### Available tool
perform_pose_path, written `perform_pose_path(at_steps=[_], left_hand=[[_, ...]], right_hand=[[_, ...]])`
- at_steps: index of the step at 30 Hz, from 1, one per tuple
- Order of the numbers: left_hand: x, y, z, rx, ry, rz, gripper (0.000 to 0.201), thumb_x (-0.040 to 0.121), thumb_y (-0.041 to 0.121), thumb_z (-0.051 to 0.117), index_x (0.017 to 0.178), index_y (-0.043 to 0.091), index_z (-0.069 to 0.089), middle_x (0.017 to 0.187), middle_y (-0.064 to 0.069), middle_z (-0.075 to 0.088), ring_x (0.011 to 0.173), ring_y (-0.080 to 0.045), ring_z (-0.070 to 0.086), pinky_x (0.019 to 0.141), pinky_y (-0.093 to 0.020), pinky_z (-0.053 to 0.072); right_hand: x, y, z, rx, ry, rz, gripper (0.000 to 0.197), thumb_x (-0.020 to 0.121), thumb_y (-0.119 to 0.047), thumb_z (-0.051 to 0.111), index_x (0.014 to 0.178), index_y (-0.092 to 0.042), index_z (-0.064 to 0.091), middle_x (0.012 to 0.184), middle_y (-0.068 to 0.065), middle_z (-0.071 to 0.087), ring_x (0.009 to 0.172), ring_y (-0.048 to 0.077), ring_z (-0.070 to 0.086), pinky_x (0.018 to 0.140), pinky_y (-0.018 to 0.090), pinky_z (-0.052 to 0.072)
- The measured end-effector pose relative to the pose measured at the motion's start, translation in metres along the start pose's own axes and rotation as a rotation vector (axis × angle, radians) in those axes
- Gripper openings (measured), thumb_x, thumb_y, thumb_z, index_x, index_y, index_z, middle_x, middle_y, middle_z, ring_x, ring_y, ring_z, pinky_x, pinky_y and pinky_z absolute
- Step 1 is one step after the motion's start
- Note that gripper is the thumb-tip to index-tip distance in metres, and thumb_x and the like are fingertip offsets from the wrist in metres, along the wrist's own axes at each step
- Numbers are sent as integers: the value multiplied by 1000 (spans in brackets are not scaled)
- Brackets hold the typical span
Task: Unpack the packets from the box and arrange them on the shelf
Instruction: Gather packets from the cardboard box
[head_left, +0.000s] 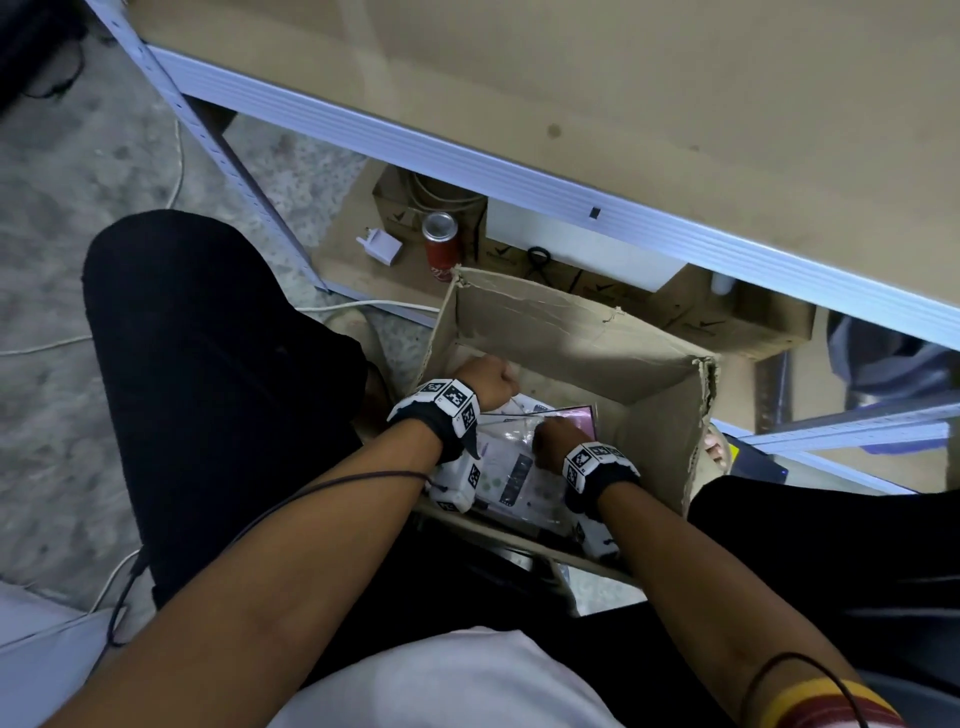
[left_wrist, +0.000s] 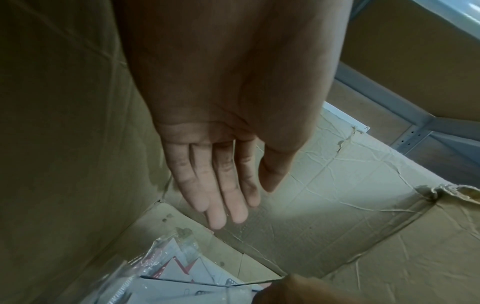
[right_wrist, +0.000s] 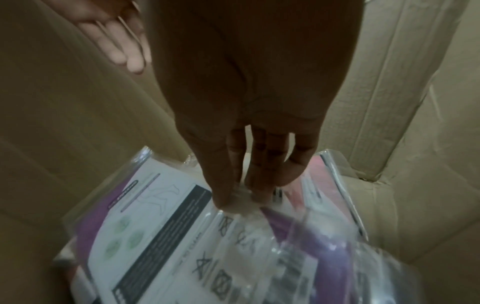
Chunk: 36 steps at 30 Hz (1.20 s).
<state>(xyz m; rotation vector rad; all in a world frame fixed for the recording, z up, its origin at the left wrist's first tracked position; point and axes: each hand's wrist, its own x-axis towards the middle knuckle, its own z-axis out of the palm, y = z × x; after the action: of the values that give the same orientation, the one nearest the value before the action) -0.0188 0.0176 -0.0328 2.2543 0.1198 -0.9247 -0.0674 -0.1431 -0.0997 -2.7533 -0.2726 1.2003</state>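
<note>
An open, torn cardboard box (head_left: 561, 322) stands on the floor between my knees, below the brown shelf board (head_left: 597, 78). Inside it lie clear plastic packets (head_left: 511, 470) with white printed cards and purple contents. My right hand (right_wrist: 239, 195) reaches down and pinches the crinkled plastic top of one packet (right_wrist: 246, 236) between thumb and fingers. My left hand (left_wrist: 223, 195) hangs inside the box near its left wall with straight fingers, holding nothing. More packets (left_wrist: 182, 279) lie below it. In the head view both hands, left (head_left: 483, 379) and right (head_left: 558, 439), sit over the packets.
The shelf's white metal rail (head_left: 467, 156) runs diagonally above the box. Under it stand a red can (head_left: 440, 244), a white plug adapter (head_left: 379, 249) and flat cartons (head_left: 727, 322). White cables trail on the speckled floor (head_left: 62, 260). My black-clad legs flank the box.
</note>
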Motion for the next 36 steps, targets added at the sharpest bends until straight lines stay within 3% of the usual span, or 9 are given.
perform_pose_path(at_steps=[9, 15, 19, 23, 27, 29, 31, 33, 36], left_hand=[[-6, -1, -3, -2, -6, -10, 29, 93, 21, 51, 101, 2, 72, 109, -17, 72, 103, -34, 66, 93, -37, 53], [-12, 6, -3, -9, 5, -2, 33, 95, 19, 50, 97, -5, 72, 100, -20, 74, 100, -36, 68, 85, -33, 54], [-14, 11, -1, 34, -13, 6, 33, 98, 19, 50, 108, -4, 71, 114, -23, 70, 109, -38, 65, 94, -40, 54], [-15, 9, -4, 147, -20, 0, 34, 99, 23, 50, 117, 2, 68, 126, -19, 65, 116, -35, 61, 100, -38, 49], [-13, 10, -1, 256, -63, -34, 34, 101, 19, 47, 124, 1, 64, 129, -21, 64, 117, -36, 62, 95, -37, 51], [-8, 4, 3, 257, -97, -99, 36, 99, 20, 53, 131, 5, 61, 134, -19, 61, 121, -36, 60, 101, -44, 50], [-2, -2, 8, 286, -118, -122, 51, 98, 22, 56, 147, 14, 45, 147, -15, 51, 130, -37, 53, 106, -50, 47], [3, -5, 16, 343, -138, -147, 65, 94, 23, 61, 153, 14, 34, 145, -16, 52, 128, -41, 54, 103, -56, 47], [10, -4, 31, 415, -200, -160, 63, 92, 22, 62, 149, 10, 40, 144, -16, 52, 126, -41, 55, 101, -53, 50]], right_hand=[[-9, -4, 1, -5, -96, 25, 47, 89, -19, 69, 133, -6, 59, 134, 14, 61, 124, 29, 58, 104, 34, 47], [-25, -3, -22, -63, -83, -16, 37, 88, -22, 70, 121, -5, 69, 128, 15, 65, 118, 29, 61, 100, 33, 49], [-40, 3, -49, -82, -5, 18, 34, 90, -21, 66, 118, -1, 67, 126, 20, 64, 115, 34, 62, 95, 35, 51], [-54, 13, -80, -55, 91, 114, 35, 92, -22, 63, 121, -2, 60, 130, 21, 58, 118, 38, 59, 95, 39, 52], [-57, 21, -110, -50, 185, 105, 26, 90, -21, 65, 109, -5, 68, 116, 19, 68, 106, 34, 65, 92, 39, 54], [-58, 23, -122, -34, 225, 93, 20, 87, -19, 67, 103, -6, 71, 110, 17, 70, 102, 33, 67, 89, 37, 55], [-58, 25, -130, -45, 259, 46, 16, 86, -18, 69, 99, -10, 72, 110, 14, 70, 101, 30, 66, 88, 37, 55], [-60, 26, -136, -68, 279, 12, 6, 85, -19, 69, 91, -19, 69, 107, 8, 69, 99, 27, 65, 89, 38, 54], [-63, 30, -141, -42, 281, -32, 11, 84, -17, 66, 80, -25, 61, 97, 3, 68, 94, 26, 64, 87, 39, 55]])
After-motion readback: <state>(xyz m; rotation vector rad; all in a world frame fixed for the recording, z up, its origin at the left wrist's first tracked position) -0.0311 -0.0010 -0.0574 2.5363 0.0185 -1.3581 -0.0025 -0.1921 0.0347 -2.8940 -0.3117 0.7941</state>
